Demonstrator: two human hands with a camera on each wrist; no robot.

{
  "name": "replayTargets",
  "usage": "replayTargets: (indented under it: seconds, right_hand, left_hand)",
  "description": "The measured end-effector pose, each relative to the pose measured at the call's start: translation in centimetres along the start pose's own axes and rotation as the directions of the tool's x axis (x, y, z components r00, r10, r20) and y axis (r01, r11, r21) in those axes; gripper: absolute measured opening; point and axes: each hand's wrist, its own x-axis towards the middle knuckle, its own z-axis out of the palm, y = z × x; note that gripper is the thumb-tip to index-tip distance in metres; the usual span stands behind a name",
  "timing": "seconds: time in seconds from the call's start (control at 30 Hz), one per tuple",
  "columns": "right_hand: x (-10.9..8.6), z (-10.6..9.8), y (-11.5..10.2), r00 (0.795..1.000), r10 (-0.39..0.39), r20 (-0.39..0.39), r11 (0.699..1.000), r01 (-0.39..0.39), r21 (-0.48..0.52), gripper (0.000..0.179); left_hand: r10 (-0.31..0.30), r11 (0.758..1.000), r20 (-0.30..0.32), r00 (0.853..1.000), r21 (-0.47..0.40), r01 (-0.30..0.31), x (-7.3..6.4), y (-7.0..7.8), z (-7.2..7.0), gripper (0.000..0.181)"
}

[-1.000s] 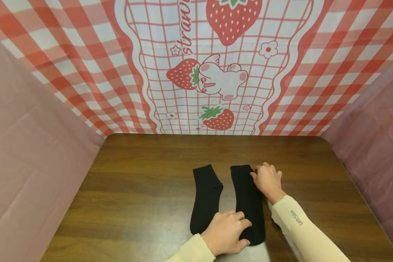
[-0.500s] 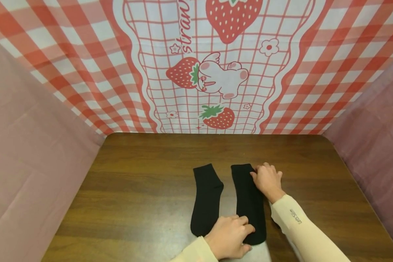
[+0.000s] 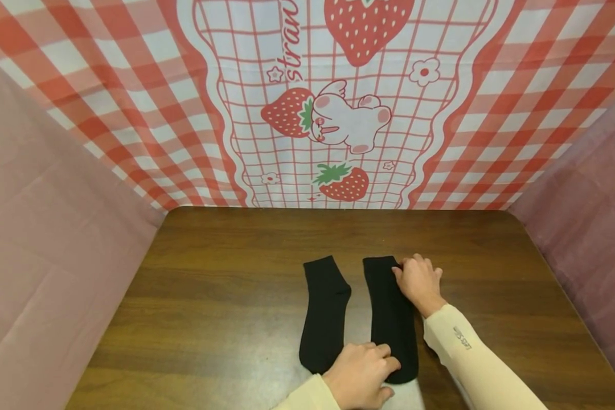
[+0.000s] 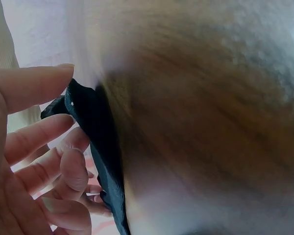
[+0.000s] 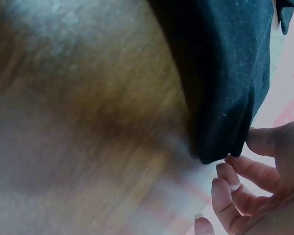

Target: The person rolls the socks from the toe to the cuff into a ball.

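Two black socks lie flat side by side on the table, cuffs toward the far edge. My left hand (image 3: 360,376) is at the toe of the right sock (image 3: 389,319); in the left wrist view the sock's end (image 4: 100,132) sits between thumb and index fingertip, and the other fingers are loosely bent. At the cuff's right corner, my right hand (image 3: 420,283) pinches the same sock; its corner (image 5: 228,122) shows between thumb and index finger in the right wrist view. The left sock (image 3: 324,319) has its heel turned right, its toe close to my left wrist.
The brown wood-grain table (image 3: 210,296) has a pale patch of glare near its front. Behind it hangs a red-and-white checked cloth (image 3: 133,114) with strawberry prints. Pink cloth walls (image 3: 46,256) stand to the left and right.
My left hand has shifted a little right and nearer to me along the sock's toe. The right hand stays at the cuff. The left sock has not moved.
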Motion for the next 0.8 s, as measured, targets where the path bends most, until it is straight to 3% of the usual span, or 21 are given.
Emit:
replayTargets:
  seconds: [0.3, 0.57, 0.8]
  right_hand:
    - [0.25, 0.23, 0.02, 1.0, 0.013, -0.004, 1.0, -0.013, 0.009, 0.03]
    - [0.3, 0.5, 0.16, 0.999, 0.005, -0.034, 1.0, -0.005, 0.021, 0.026]
    - [0.39, 0.61, 0.12, 0.999, 0.011, -0.036, 0.999, -0.01, 0.033, 0.025]
  left_hand:
    - [0.004, 1.0, 0.022, 1.0, 0.03, -0.005, 0.07, 0.14, 0.17, 0.02]
    - [0.006, 0.997, -0.042, 0.999, 0.078, -0.002, -0.04, 0.32, 0.51, 0.009]
    - [0.005, 0.996, -0.046, 0.999, 0.085, -0.001, -0.07, 0.34, 0.49, 0.004]
